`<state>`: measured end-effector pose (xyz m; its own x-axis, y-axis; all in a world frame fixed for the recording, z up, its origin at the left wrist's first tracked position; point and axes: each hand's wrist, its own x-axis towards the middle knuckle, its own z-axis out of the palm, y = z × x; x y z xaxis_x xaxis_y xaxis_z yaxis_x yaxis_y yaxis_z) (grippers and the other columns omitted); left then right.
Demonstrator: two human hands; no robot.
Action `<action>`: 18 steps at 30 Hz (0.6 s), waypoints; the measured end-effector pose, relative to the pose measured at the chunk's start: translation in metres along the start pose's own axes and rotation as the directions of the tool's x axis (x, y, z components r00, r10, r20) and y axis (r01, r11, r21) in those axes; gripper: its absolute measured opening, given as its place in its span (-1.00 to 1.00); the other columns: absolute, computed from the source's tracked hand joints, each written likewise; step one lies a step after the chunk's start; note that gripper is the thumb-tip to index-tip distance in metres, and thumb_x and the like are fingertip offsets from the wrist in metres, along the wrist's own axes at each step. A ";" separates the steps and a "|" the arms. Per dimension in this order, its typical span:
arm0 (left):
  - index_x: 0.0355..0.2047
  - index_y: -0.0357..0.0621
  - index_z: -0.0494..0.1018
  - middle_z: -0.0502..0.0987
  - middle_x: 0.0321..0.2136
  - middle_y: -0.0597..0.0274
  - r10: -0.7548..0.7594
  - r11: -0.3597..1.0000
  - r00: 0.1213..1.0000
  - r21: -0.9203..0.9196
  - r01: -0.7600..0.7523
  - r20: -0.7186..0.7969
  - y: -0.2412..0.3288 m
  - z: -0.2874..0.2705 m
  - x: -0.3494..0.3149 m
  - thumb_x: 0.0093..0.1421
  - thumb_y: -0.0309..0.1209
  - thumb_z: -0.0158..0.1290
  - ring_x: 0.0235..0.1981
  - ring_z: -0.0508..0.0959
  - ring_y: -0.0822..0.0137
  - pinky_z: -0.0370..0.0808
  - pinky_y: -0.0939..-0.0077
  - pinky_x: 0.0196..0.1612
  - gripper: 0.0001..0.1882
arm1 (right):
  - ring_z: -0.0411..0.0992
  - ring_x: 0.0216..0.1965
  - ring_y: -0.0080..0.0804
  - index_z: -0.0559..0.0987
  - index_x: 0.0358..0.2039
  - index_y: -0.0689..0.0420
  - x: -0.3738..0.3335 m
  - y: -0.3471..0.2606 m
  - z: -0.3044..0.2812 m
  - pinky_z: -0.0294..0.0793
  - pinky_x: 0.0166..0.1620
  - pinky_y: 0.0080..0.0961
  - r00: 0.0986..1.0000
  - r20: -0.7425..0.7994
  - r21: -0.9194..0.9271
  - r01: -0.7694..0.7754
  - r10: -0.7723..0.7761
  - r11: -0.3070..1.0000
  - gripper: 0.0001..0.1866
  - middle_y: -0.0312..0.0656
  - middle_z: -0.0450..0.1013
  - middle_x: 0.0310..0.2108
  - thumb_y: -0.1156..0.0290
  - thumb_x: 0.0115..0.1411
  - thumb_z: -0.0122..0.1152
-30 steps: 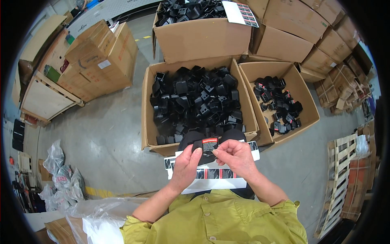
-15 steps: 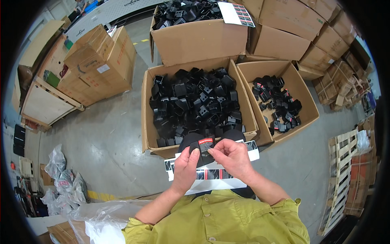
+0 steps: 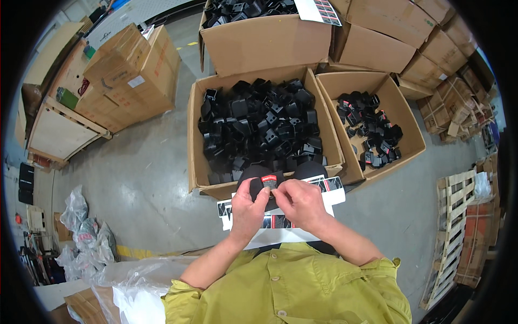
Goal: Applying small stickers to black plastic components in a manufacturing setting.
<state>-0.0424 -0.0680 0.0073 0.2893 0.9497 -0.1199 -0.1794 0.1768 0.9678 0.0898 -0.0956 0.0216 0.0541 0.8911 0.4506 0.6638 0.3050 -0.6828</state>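
Note:
A black plastic part (image 3: 256, 187) with a red-topped label (image 3: 269, 182) on its face is held above my lap, just in front of the large open box. My left hand (image 3: 247, 217) is closed around the part's left side, its thumb on the face beside the label. My right hand (image 3: 305, 205) is closed, with bent fingertips and thumb pinched at the label's lower right edge. The fingers partly hide the lower part of the label. Under my hands, white sheets of printed labels (image 3: 335, 196) lie across my lap.
Ahead stands a large carton (image 3: 192, 146) filled with black plastic parts. To its right, a smaller carton (image 3: 406, 127) holds several labelled parts. Behind is another filled carton (image 3: 264, 46). Stacked boxes (image 3: 377, 46), a wooden pallet (image 3: 450, 232) and plastic bags (image 3: 86, 232) are around me.
My right hand has moved slightly left and its fingers have curled more over the label's lower edge. Both hands and the part sit closer together. The view has tilted slightly.

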 end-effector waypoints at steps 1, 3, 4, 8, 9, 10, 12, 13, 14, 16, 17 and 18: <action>-0.26 -0.34 0.33 0.43 -0.37 0.28 -0.001 1.000 1.000 0.000 0.001 -0.003 0.000 -0.001 0.000 0.09 -0.56 -0.07 -0.36 0.38 0.57 0.34 0.70 -0.26 -0.81 | 0.36 -0.70 -0.37 0.41 -0.63 0.22 -0.001 0.003 0.001 0.30 -0.65 -0.52 1.000 -0.004 0.015 0.029 -0.029 0.999 -0.88 -0.19 0.36 -0.70 0.55 -0.08 0.20; -0.25 -0.34 0.32 0.43 -0.38 0.28 -0.028 0.999 1.000 -0.033 0.028 0.002 0.002 -0.001 0.000 0.09 -0.56 -0.06 -0.36 0.38 0.57 0.34 0.70 -0.27 -0.81 | 0.35 -0.71 -0.37 0.41 -0.63 0.23 0.001 0.002 -0.001 0.30 -0.66 -0.52 1.000 0.016 0.020 0.005 -0.005 1.000 -0.87 -0.19 0.36 -0.70 0.54 -0.07 0.20; -0.25 -0.34 0.32 0.43 -0.38 0.28 -0.029 0.999 1.000 -0.033 0.029 0.000 0.002 0.000 -0.001 0.09 -0.56 -0.06 -0.36 0.38 0.57 0.34 0.70 -0.27 -0.81 | 0.34 -0.72 -0.38 0.41 -0.63 0.23 0.002 0.002 -0.002 0.30 -0.66 -0.53 0.999 0.034 0.024 -0.020 0.019 0.999 -0.87 -0.19 0.36 -0.70 0.54 -0.07 0.19; -0.24 -0.34 0.31 0.44 -0.36 0.28 0.032 0.999 0.997 0.023 -0.031 -0.074 0.001 0.002 -0.003 0.09 -0.57 -0.07 -0.36 0.39 0.57 0.35 0.70 -0.27 -0.80 | 0.33 -0.74 -0.39 0.41 -0.63 0.23 0.005 0.000 -0.001 0.29 -0.66 -0.52 0.990 0.053 0.050 -0.132 0.130 0.990 -0.86 -0.19 0.36 -0.70 0.52 -0.05 0.20; -0.23 -0.34 0.31 0.44 -0.35 0.27 0.076 0.995 0.993 0.068 -0.070 -0.086 0.000 0.002 -0.004 0.09 -0.58 -0.07 -0.35 0.39 0.57 0.35 0.70 -0.27 -0.80 | 0.33 -0.74 -0.38 0.42 -0.63 0.22 0.005 0.000 -0.001 0.29 -0.67 -0.52 0.989 0.054 0.017 -0.141 0.140 0.990 -0.85 -0.19 0.36 -0.70 0.49 -0.04 0.20; -0.23 -0.34 0.31 0.44 -0.35 0.27 0.073 0.995 0.994 0.068 -0.067 -0.084 -0.001 0.002 -0.004 0.09 -0.58 -0.07 -0.35 0.39 0.57 0.35 0.70 -0.27 -0.80 | 0.33 -0.75 -0.38 0.42 -0.64 0.22 0.006 0.000 -0.001 0.29 -0.67 -0.53 0.987 0.054 -0.015 -0.150 0.151 0.989 -0.83 -0.19 0.37 -0.70 0.46 -0.03 0.21; -0.23 -0.34 0.31 0.44 -0.34 0.28 0.041 0.999 0.993 -0.007 -0.042 -0.108 -0.001 0.001 -0.003 0.09 -0.58 -0.07 -0.35 0.40 0.57 0.35 0.71 -0.27 -0.79 | 0.36 -0.70 -0.31 0.40 -0.65 0.19 0.007 -0.001 -0.001 0.31 -0.65 -0.46 0.985 0.066 -0.073 -0.153 0.158 0.985 -0.78 -0.18 0.36 -0.71 0.37 -0.03 0.20; -0.23 -0.34 0.31 0.44 -0.34 0.28 0.040 0.999 0.993 -0.006 -0.040 -0.107 -0.003 0.001 -0.003 0.09 -0.58 -0.07 -0.35 0.40 0.57 0.35 0.71 -0.27 -0.79 | 0.38 -0.65 -0.25 0.38 -0.66 0.17 0.007 0.000 -0.001 0.33 -0.62 -0.39 0.983 0.077 -0.133 -0.154 0.165 0.979 -0.73 -0.16 0.35 -0.72 0.28 -0.02 0.20; -0.24 -0.33 0.31 0.44 -0.35 0.28 0.010 1.000 0.996 -0.020 -0.012 -0.087 -0.005 0.001 -0.003 0.09 -0.58 -0.07 -0.35 0.40 0.57 0.35 0.71 -0.27 -0.80 | 0.38 -0.65 -0.25 0.38 -0.66 0.17 0.008 0.001 -0.001 0.33 -0.62 -0.39 0.983 0.075 -0.132 -0.157 0.167 0.979 -0.73 -0.16 0.35 -0.72 0.28 -0.02 0.20; -0.24 -0.33 0.31 0.44 -0.36 0.29 -0.022 0.999 0.998 -0.031 0.020 -0.064 -0.008 0.000 -0.003 0.09 -0.57 -0.08 -0.35 0.40 0.57 0.35 0.72 -0.27 -0.80 | 0.38 -0.63 -0.24 0.38 -0.67 0.16 0.012 0.006 -0.003 0.34 -0.61 -0.40 0.991 0.054 -0.352 -0.097 0.123 0.931 -0.64 -0.18 0.34 -0.70 0.13 -0.08 0.24; -0.24 -0.32 0.31 0.44 -0.37 0.30 -0.077 0.996 0.996 -0.040 0.075 -0.055 -0.011 -0.003 -0.003 0.10 -0.57 -0.08 -0.36 0.40 0.58 0.35 0.72 -0.26 -0.81 | 0.38 -0.61 -0.23 0.37 -0.68 0.15 0.013 0.010 -0.005 0.35 -0.60 -0.41 0.995 0.015 -0.388 -0.087 0.101 0.917 -0.57 -0.18 0.32 -0.68 0.04 -0.14 0.26; -0.25 -0.32 0.32 0.44 -0.37 0.30 -0.131 0.990 0.990 -0.048 0.129 -0.047 -0.013 -0.004 -0.004 0.10 -0.56 -0.08 -0.36 0.40 0.58 0.36 0.71 -0.26 -0.82 | 0.38 -0.59 -0.21 0.35 -0.69 0.15 0.014 0.016 -0.006 0.36 -0.59 -0.40 0.987 0.026 -0.377 -0.139 0.161 0.916 -0.55 -0.16 0.33 -0.66 0.01 -0.17 0.27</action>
<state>-0.0447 -0.0727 -0.0053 0.2663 0.9292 -0.2561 -0.1852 0.3101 0.9325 0.1057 -0.0803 0.0204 0.1405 0.9371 0.3197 0.8814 0.0287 -0.4715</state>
